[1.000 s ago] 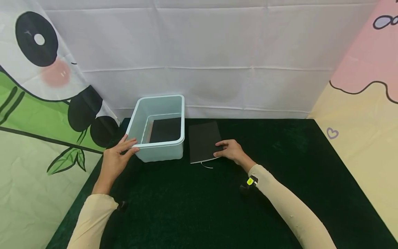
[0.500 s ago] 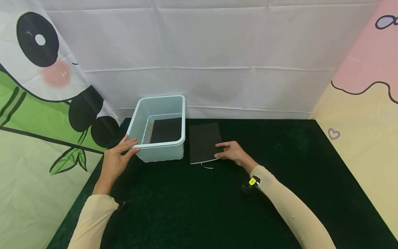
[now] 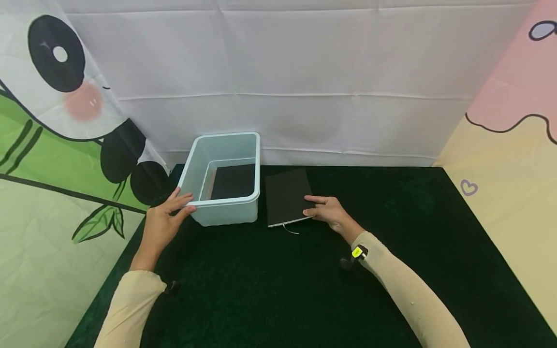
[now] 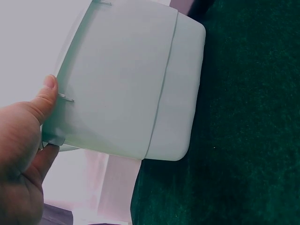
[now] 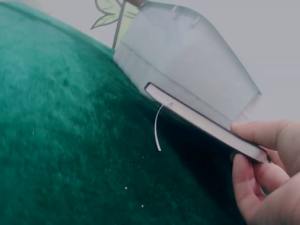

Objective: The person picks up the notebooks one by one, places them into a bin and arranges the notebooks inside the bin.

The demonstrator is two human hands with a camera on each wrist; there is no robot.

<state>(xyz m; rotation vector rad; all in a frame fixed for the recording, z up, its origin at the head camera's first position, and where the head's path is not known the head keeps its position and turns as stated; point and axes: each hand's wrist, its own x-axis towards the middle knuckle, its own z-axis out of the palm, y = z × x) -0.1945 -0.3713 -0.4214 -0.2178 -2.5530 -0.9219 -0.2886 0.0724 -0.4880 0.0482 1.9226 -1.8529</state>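
A black notebook (image 3: 285,195) with pale page edges and a white ribbon marker (image 5: 157,129) is gripped at its near right corner by my right hand (image 3: 331,213). The thumb presses on the cover while the fingers curl underneath; in the right wrist view its near edge is raised over the cloth, with a dark shadow below. To its left stands a light blue plastic bin (image 3: 224,212). My left hand (image 3: 162,224) holds the bin's near left corner, thumb and fingers around the rim. Inside the bin lies a flat black rectangular item (image 3: 235,181).
Dark green cloth (image 3: 261,285) covers the table under everything. A white sheet (image 3: 296,72) hangs close behind the bin, and printed cartoon sheets (image 3: 39,217) border the left and right sides.
My right hand has shifted slightly right with the notebook, whose near edge has come up a little and tilted. The left hand stays on the bin's rim.
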